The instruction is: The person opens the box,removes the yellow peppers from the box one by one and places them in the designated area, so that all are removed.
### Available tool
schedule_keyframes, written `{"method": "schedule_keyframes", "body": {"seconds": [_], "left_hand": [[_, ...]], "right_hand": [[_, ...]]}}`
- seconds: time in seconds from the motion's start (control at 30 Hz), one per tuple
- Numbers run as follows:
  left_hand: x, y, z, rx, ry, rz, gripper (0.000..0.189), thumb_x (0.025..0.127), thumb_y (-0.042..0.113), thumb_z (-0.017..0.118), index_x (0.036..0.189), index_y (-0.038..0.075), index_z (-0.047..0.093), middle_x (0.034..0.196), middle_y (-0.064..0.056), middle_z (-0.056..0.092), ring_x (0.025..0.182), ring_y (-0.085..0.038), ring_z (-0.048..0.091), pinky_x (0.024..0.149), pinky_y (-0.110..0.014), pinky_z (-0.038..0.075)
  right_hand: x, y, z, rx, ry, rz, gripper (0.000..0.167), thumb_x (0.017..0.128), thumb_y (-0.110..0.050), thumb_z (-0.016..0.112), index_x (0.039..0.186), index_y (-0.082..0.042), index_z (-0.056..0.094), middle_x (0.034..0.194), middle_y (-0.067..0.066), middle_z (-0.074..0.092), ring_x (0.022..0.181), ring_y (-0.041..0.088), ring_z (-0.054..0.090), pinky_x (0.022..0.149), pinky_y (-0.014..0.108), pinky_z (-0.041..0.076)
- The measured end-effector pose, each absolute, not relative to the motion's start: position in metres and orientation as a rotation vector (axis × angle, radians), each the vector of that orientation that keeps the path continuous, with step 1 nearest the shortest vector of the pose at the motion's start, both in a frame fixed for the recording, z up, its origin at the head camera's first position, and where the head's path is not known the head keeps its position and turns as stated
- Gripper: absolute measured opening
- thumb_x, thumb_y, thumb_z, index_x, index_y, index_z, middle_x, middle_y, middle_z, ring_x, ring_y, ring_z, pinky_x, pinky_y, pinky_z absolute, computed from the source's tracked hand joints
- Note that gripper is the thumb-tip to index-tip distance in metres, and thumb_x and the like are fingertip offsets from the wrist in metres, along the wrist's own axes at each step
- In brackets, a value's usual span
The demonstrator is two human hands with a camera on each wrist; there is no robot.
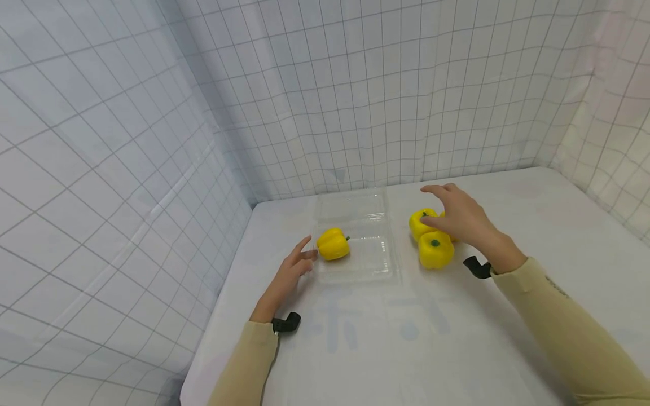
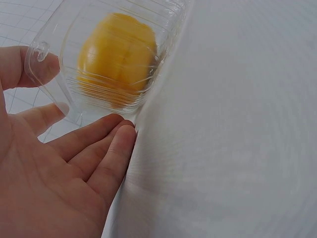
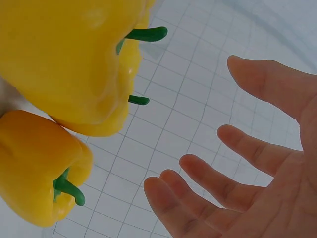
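Note:
A yellow bell pepper lies on its side in the left part of a clear plastic clamshell box, its green stem pointing right. My left hand is at the box's left side, fingers loosely spread; in the left wrist view the fingertips meet the wall and rim of the box, with the pepper showing through the plastic. My right hand hovers over a cluster of yellow bell peppers, fingers apart and holding nothing. In the right wrist view, three peppers with green stems stand beside the spread fingers.
The box's lid lies folded back toward the rear curtain. White grid-patterned curtains close off the back and sides of the white table. Black wrist cameras are strapped below each hand.

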State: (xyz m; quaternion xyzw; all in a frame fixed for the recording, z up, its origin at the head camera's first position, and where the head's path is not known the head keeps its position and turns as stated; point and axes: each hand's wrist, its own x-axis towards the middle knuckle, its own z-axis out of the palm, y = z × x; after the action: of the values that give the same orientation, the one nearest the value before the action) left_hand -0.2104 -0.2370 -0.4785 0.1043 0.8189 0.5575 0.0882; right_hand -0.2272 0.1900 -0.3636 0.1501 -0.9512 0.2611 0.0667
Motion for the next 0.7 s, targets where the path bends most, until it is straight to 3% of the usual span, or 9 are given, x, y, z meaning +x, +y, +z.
{"method": "schedule_keyframes", "body": {"seconds": [0.3, 0.7], "left_hand": [[-0.209, -0.235, -0.478, 0.328, 2.471, 1.675, 0.062, 0.103, 0.02, 0.05, 0.159, 0.036, 0.027, 0.146, -0.006, 0.054, 0.124, -0.033, 0.054, 0.105, -0.055, 0.037], [-0.206, -0.235, -0.477, 0.326, 2.435, 1.715, 0.064, 0.103, 0.021, 0.05, 0.16, 0.033, 0.025, 0.148, -0.009, 0.051, 0.129, -0.032, 0.051, 0.108, -0.055, 0.034]], "right_hand": [[-0.227, 0.177, -0.363, 0.504, -2.86, 0.805, 0.067, 0.091, -0.031, 0.075, 0.149, -0.016, 0.046, 0.146, 0.023, 0.042, 0.121, 0.045, 0.048, 0.092, 0.067, 0.043], [-0.231, 0.163, -0.372, 0.58, -2.822, 0.825, 0.066, 0.088, -0.032, 0.076, 0.147, -0.018, 0.05, 0.143, 0.019, 0.047, 0.116, 0.041, 0.053, 0.088, 0.056, 0.047]]}}
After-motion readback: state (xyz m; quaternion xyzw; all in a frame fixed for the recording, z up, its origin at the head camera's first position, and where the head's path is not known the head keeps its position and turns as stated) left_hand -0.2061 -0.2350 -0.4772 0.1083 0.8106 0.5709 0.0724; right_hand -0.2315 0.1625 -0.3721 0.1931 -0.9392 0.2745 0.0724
